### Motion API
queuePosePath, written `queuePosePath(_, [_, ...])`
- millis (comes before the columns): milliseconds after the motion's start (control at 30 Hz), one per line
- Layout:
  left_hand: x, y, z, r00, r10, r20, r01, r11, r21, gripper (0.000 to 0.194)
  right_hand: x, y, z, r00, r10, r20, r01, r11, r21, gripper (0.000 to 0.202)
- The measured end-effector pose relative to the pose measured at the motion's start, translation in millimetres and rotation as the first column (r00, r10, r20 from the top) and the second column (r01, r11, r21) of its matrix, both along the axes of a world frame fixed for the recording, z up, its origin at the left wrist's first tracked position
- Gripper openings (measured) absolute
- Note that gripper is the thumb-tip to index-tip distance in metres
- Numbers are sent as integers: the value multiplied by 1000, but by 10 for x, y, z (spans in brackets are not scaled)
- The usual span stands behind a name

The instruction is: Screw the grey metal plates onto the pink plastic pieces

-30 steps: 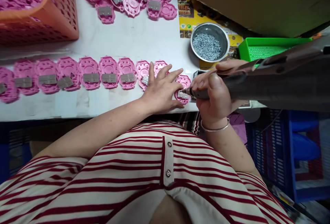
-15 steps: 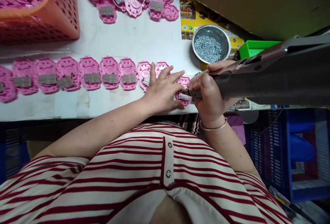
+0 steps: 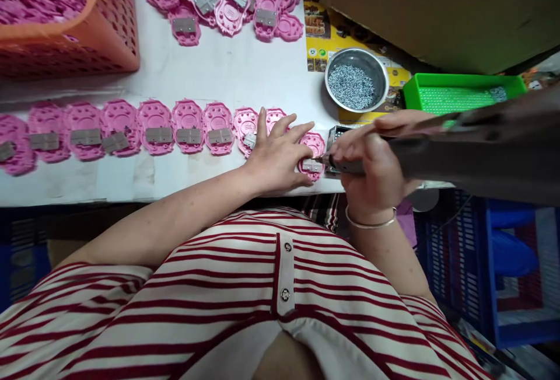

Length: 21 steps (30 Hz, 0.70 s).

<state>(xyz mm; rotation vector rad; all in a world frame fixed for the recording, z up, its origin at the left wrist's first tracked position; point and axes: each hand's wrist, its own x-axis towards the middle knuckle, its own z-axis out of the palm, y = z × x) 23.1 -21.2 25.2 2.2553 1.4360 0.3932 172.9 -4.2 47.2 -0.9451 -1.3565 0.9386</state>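
Observation:
On the white tabletop, my left hand [image 3: 277, 158] lies palm down, three fingers spread over neighbouring pieces. Its thumb and forefinger hold the left edge of a pink plastic casing [image 3: 313, 142] with a metal plate across its lower half. From the right, my right hand [image 3: 371, 164] is wrapped round a dark electric screwdriver [image 3: 455, 152], blurred by motion. The screwdriver's tip is at the right side of that casing, by the plate; whether it touches a screw I cannot tell. A row of similar pink casings [image 3: 156, 117] with metal plates runs to the left.
A steel bowl [image 3: 380, 70] of small screws and a green tray [image 3: 464, 79] stand at right, near a cardboard box [image 3: 429, 12]. An orange basket [image 3: 109, 24] of pink parts sits at upper left. More pink casings [image 3: 186, 24] are heaped at the back.
My right hand and the screwdriver have shifted right and slightly down, the tip drawn back toward the casing's right side. My left hand stays at the same casing. The view has moved slightly.

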Motion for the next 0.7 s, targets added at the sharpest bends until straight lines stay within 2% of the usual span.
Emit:
queuePosePath(67, [-16, 46, 26, 1000, 16, 5, -16, 1000, 14, 33, 73, -48, 122, 998, 4, -66, 8, 984, 180, 31])
queuePosePath(133, [-61, 150, 87, 997, 70, 11, -70, 997, 31, 36, 156, -101, 232, 997, 26, -79, -1, 956, 294, 34])
queuePosePath(233, [-189, 396, 240, 981, 192, 6, -192, 978, 77, 42, 265, -167, 312, 997, -3, -76, 28, 943, 332, 33])
queuePosePath(333, [-355, 608, 394, 935, 354, 32, -355, 924, 145, 55, 336, -197, 284, 996, -59, -65, 77, 940, 331, 35])
queuePosePath(367, [-407, 637, 425, 929, 368, 32, -368, 916, 159, 60, 353, -201, 264, 996, -70, -63, 87, 940, 329, 35])
queuePosePath(467, [-521, 567, 424, 957, 286, -48, -277, 951, 140, 63, 387, -214, 219, 995, -72, -69, 90, 940, 329, 30])
queuePosePath(600, [-545, 272, 255, 982, 135, -135, -126, 990, 69, 56, 419, -239, 191, 994, -71, -86, 95, 944, 316, 29])
queuePosePath(700, [-484, 95, 123, 986, 118, -117, -106, 989, 99, 46, 444, -246, 153, 994, -76, -84, 101, 934, 344, 31])
